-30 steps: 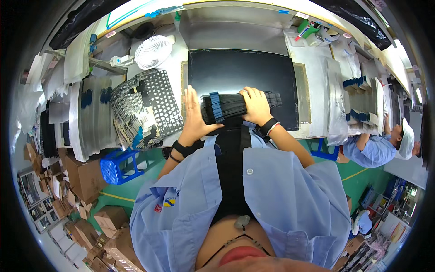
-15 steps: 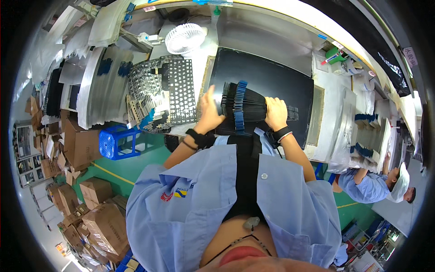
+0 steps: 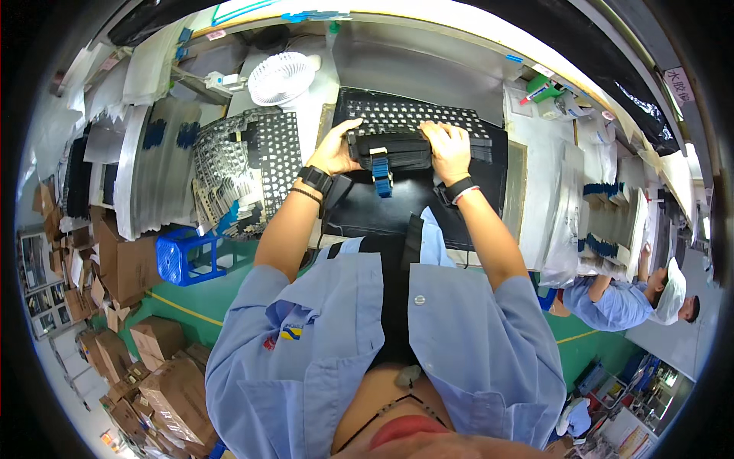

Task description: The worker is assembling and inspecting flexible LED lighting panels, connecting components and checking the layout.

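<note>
Head view: L hand (image 3: 334,150), wide a sec ago, now has fingers round L end of blk stack (image 3: 413,156), tipped up over blk mat (image 3: 359,214), twd far edge of desk (image 3: 539,157); blue band (image 3: 382,177) faces nr edge; R hand (image 3: 449,151) fingers grip R end. Prob both steadying it now.

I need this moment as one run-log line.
sheet stack: over black board; left hand: at left end; right hand: at right end; blue tabs: near side

A head-worn fisheye looks steeply down from close above both hands (image 3: 332,151) (image 3: 451,151) and the bench (image 3: 541,139).
</note>
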The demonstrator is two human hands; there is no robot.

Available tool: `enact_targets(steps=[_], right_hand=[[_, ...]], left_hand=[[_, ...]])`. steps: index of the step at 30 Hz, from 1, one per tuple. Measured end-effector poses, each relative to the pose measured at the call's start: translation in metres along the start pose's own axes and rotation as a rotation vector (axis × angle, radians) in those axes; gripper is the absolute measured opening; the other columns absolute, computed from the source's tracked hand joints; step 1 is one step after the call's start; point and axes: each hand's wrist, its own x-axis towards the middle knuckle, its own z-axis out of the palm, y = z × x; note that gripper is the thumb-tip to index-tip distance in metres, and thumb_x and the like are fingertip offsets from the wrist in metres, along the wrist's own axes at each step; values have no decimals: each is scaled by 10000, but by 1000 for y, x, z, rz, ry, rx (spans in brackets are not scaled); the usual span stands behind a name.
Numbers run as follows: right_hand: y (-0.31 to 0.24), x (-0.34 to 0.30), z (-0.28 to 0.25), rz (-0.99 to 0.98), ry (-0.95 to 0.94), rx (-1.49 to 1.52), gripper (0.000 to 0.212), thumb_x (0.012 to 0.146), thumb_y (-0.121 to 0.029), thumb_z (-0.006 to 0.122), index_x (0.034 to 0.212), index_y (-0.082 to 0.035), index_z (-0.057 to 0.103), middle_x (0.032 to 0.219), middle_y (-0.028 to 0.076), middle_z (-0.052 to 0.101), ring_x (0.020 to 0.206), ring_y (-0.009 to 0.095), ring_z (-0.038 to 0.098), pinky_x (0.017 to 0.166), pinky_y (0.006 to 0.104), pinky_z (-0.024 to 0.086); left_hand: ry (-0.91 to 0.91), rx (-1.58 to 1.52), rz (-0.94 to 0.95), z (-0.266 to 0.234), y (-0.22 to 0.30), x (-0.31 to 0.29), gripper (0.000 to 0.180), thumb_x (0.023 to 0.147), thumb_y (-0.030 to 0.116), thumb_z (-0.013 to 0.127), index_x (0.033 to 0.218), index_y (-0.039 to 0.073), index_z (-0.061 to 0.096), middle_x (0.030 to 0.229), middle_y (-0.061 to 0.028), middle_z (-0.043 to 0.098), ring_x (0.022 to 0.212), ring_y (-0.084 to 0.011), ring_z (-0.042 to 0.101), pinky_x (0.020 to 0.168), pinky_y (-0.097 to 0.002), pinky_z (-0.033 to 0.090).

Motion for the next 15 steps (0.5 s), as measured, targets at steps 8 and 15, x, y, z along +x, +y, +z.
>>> enact_targets(steps=[8, 15], right_hand=[[-13, -52, 26, 135, -397, 325, 734, 617, -153, 710, 1310, -91, 475, 1333, 132, 474, 1224, 319, 438, 1040, 463, 324], [45, -23, 9, 263, -366, 460, 613, 730, -359, 719, 1274, -142, 539, 1335, 169, 471, 1223, 345, 439, 1017, 456, 334]], left_hand=[[75, 359, 56, -63, -3, 47, 259, 819, 44, 638, 1059, 91, 551, 967, -15, 615, 900, -167, 607, 842, -450, 506], [92, 467, 73, -73, 3, 45, 330, 827, 41, 614, 1149, 28, 545, 1118, -92, 623, 1026, -241, 600, 898, -406, 492]])
